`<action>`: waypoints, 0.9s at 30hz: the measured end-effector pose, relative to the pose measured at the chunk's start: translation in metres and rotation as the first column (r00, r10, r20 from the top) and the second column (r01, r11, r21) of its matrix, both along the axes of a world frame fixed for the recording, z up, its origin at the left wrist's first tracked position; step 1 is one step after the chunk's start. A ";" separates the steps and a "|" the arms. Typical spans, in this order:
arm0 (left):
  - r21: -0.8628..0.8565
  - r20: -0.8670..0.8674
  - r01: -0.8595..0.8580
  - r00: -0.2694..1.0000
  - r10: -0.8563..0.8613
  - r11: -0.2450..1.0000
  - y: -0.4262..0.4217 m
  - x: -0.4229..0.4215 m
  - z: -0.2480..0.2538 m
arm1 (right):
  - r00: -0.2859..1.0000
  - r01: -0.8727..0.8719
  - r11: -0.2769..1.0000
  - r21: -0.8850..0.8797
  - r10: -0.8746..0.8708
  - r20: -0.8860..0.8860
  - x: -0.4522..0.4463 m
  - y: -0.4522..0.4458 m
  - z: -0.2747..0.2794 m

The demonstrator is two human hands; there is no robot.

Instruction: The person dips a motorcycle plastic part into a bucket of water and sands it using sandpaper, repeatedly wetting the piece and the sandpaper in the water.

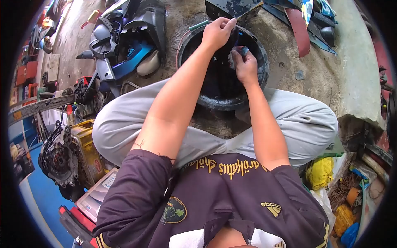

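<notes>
Right hand (pixel 244 62) clutches a wad (pixel 231 60) above a basin (pixel 215 103) of dark liquid (pixel 219 78); left hand (pixel 218 34), hold unclear.

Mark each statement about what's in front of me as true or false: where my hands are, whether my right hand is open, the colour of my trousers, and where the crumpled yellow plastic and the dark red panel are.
Both your left hand and right hand are over the black tub. True.
Your right hand is wide open. False; its fingers are curled around something small, hard to make out.
Your trousers are black. False; they are light grey.
The crumpled yellow plastic is on your right. True.
The dark red panel lies left of the tub. False; it lies to the right.
</notes>
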State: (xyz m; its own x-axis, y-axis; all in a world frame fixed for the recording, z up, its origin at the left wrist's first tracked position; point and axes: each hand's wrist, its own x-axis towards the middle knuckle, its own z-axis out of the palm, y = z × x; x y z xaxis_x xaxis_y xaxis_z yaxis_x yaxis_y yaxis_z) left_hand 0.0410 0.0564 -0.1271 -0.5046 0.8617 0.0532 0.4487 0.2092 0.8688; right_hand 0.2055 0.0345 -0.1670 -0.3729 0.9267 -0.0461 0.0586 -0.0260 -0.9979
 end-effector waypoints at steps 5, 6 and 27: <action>0.099 0.062 0.287 0.954 -0.293 0.953 0.032 -0.026 -0.016 | 0.998 0.038 0.999 -0.004 -0.037 0.057 -0.010 0.009 0.001; 0.123 0.090 0.301 0.946 -0.313 0.946 0.035 -0.026 -0.013 | 0.997 0.070 0.998 0.009 -0.070 0.033 -0.014 0.011 0.003; -0.226 -0.383 0.488 0.751 -0.538 0.843 0.062 -0.049 -0.028 | 0.981 0.189 0.981 -0.032 -0.188 0.038 -0.034 0.018 0.009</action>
State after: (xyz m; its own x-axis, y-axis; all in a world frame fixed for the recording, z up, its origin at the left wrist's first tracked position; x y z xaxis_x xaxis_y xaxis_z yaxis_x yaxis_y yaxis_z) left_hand -0.0080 0.1182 -0.1551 0.0648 0.9968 0.0457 0.8252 -0.0793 0.5592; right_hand 0.1716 0.0522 -0.1582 -0.1890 0.9779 -0.0898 0.0842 -0.0749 -0.9936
